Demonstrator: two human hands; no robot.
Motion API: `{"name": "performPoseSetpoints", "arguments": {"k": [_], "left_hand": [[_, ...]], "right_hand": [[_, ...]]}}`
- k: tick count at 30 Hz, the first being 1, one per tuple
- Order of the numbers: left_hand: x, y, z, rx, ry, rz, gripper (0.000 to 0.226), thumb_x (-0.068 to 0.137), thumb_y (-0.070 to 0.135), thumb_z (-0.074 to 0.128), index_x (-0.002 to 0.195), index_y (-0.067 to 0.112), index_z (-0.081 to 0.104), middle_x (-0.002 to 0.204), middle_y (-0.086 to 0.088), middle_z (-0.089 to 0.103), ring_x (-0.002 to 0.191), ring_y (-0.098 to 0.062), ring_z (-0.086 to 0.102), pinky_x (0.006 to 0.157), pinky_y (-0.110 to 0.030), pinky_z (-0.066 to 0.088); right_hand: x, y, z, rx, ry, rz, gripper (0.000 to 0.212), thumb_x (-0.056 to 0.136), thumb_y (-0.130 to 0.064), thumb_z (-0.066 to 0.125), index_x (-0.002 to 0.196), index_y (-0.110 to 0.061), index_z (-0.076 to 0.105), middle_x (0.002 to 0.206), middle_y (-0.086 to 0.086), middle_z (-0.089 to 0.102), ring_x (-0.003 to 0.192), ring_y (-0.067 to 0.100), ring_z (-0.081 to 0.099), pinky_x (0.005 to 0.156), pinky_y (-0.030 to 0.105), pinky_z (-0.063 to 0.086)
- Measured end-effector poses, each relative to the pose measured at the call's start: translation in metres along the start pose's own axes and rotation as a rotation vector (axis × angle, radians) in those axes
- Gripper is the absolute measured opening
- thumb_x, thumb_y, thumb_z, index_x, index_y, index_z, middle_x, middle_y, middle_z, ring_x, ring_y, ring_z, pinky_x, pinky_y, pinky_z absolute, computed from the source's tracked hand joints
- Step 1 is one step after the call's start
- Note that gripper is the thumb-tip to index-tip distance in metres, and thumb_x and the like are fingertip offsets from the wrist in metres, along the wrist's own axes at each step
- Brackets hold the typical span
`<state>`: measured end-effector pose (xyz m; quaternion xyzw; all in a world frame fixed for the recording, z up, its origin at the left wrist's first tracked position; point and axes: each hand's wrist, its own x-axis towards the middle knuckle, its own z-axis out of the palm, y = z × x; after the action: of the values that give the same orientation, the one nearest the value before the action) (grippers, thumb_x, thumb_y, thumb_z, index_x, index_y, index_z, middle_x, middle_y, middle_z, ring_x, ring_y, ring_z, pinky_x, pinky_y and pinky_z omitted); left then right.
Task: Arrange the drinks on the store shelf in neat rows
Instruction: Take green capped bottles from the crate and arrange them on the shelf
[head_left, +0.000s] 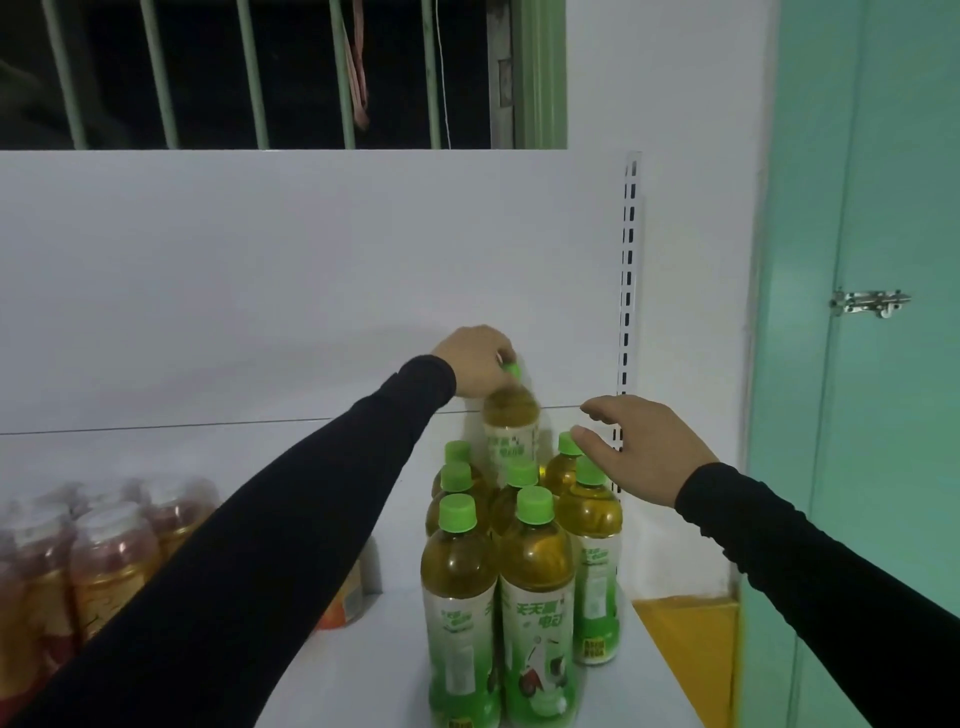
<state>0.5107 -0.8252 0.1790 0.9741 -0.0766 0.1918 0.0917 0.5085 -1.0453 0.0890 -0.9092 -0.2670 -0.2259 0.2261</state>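
Observation:
Several green-capped tea bottles (537, 597) stand in rows at the right end of the white shelf (363, 665). My left hand (475, 361) grips the cap of one green tea bottle (510, 426) and holds it raised above the back of the group, near the shelf's back panel. My right hand (644, 449) hovers over the right row with fingers spread and relaxed; its fingertips are at the cap of a back bottle (569, 447). It holds nothing.
Orange-red drinks with white caps (109, 551) stand at the shelf's left. A slotted metal upright (628, 280) and white wall bound the right side. A teal door (857, 364) with a latch is further right. A barred window is above.

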Motion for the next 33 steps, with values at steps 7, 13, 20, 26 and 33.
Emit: {"name": "performPoseSetpoints", "arguments": {"k": [7, 13, 20, 26, 33], "left_hand": [[-0.012, 0.011, -0.052, -0.351, 0.425, -0.031, 0.031, 0.097, 0.024, 0.061, 0.127, 0.013, 0.062, 0.121, -0.001, 0.059, 0.109, -0.018, 0.054, 0.090, -0.026, 0.043], [-0.035, 0.015, -0.078, -0.513, 0.629, -0.002, 0.025, 0.095, 0.023, 0.063, 0.119, 0.014, 0.064, 0.113, 0.001, 0.062, 0.106, -0.017, 0.057, 0.089, -0.028, 0.048], [-0.072, 0.023, -0.095, -0.785, 0.545, -0.027, 0.009, 0.095, 0.020, 0.065, 0.103, 0.017, 0.067, 0.099, 0.000, 0.062, 0.101, -0.027, 0.064, 0.083, -0.051, 0.060], [-0.106, 0.022, -0.099, -0.861, 0.553, -0.041, 0.017, 0.093, 0.023, 0.069, 0.103, 0.010, 0.072, 0.095, -0.004, 0.069, 0.086, -0.017, 0.064, 0.081, -0.045, 0.059], [-0.166, -0.002, -0.077, -1.264, 0.459, -0.089, 0.022, 0.098, 0.031, 0.062, 0.109, 0.013, 0.068, 0.093, 0.004, 0.071, 0.084, -0.012, 0.066, 0.073, -0.028, 0.053]], "right_hand": [[-0.001, -0.014, -0.010, 0.089, 0.103, -0.013, 0.049, 0.096, -0.049, 0.049, 0.134, -0.019, 0.054, 0.124, -0.001, 0.063, 0.114, 0.012, 0.056, 0.095, 0.022, 0.041], [-0.005, -0.042, -0.020, 0.292, 0.173, -0.024, 0.068, 0.088, -0.061, 0.053, 0.143, -0.021, 0.044, 0.130, 0.002, 0.058, 0.116, 0.014, 0.055, 0.103, 0.037, 0.046], [-0.015, -0.080, -0.034, 0.508, 0.063, 0.020, 0.095, 0.067, -0.074, 0.061, 0.145, -0.026, 0.038, 0.134, -0.002, 0.055, 0.116, 0.014, 0.056, 0.097, 0.033, 0.049], [-0.040, -0.112, -0.032, 0.678, 0.046, 0.014, 0.078, 0.058, -0.073, 0.065, 0.121, -0.028, 0.063, 0.113, -0.009, 0.069, 0.100, 0.008, 0.065, 0.089, 0.033, 0.056], [-0.070, -0.140, -0.008, 1.234, -0.126, 0.044, 0.054, 0.070, -0.039, 0.074, 0.116, -0.014, 0.064, 0.105, 0.004, 0.075, 0.095, 0.020, 0.073, 0.080, 0.033, 0.059]]}}
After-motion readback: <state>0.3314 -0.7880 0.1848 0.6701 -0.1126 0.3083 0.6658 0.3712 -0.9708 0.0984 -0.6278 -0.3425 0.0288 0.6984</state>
